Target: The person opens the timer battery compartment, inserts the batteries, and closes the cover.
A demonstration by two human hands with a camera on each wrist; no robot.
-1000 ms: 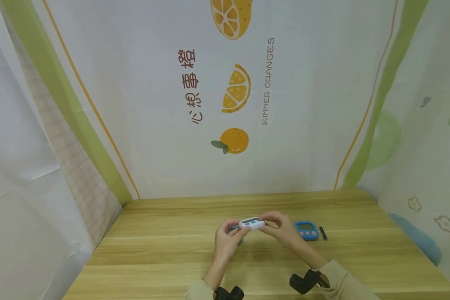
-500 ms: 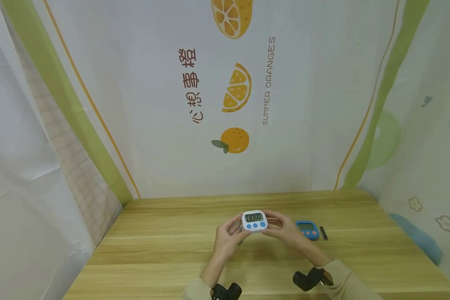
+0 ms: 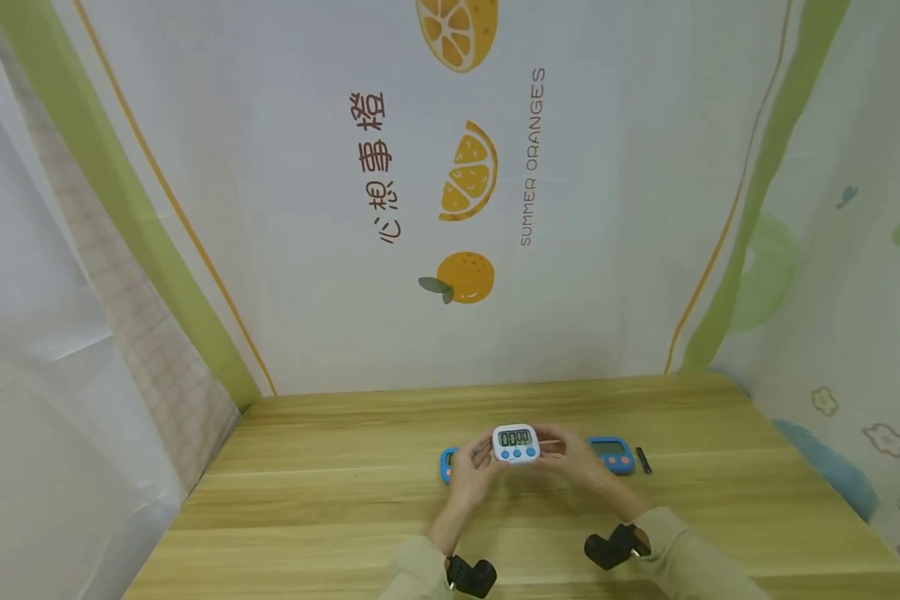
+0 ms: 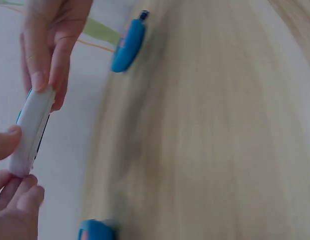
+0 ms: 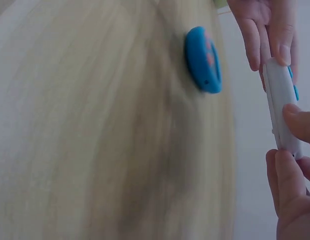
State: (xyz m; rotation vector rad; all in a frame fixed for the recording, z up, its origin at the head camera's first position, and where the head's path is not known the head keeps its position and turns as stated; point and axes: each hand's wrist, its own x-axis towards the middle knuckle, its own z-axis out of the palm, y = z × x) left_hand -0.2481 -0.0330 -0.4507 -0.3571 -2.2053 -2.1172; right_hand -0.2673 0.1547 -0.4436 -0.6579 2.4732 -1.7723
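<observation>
Blue timer [image 3: 446,470], 1 of 2, lies partly behind left hand [image 3: 469,477].

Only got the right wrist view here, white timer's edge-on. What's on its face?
Observer: In the head view, the white timer shows a display reading all zeros.
Operator: I get one blue timer. Any more?
Observer: Head view has two: the left blue timer, partly hidden by the left hand, and the right blue timer, by the right hand.
Operator: Anything past the right one?
Observer: A small black bar, just to its right.
</observation>
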